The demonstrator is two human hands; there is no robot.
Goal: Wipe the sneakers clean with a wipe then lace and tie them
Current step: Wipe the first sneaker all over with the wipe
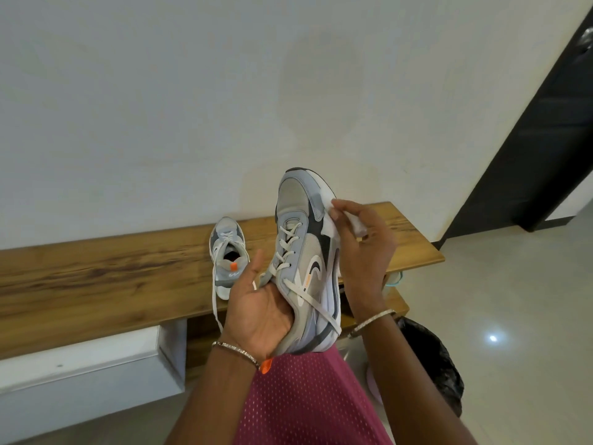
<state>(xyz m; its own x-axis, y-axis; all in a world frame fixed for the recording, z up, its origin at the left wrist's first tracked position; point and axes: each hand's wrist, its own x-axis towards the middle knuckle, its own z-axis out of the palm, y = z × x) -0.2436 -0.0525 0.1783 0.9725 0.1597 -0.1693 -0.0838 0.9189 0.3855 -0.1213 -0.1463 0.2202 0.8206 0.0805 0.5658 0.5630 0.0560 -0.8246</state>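
A grey and light-blue sneaker (301,248) with white laces is held up in front of me, toe pointing away. My left hand (256,309) grips its heel end from the left, thumb raised. My right hand (362,245) presses a white wipe (333,220) against the sneaker's right side near the white sole. The matching second sneaker (227,252) stands on the wooden bench (96,277), its lace hanging over the front edge.
The bench runs along a white wall. A white box (80,374) sits below it on the left. A black bin bag (433,358) lies on the tiled floor at the right. A dark door frame (529,139) stands at far right.
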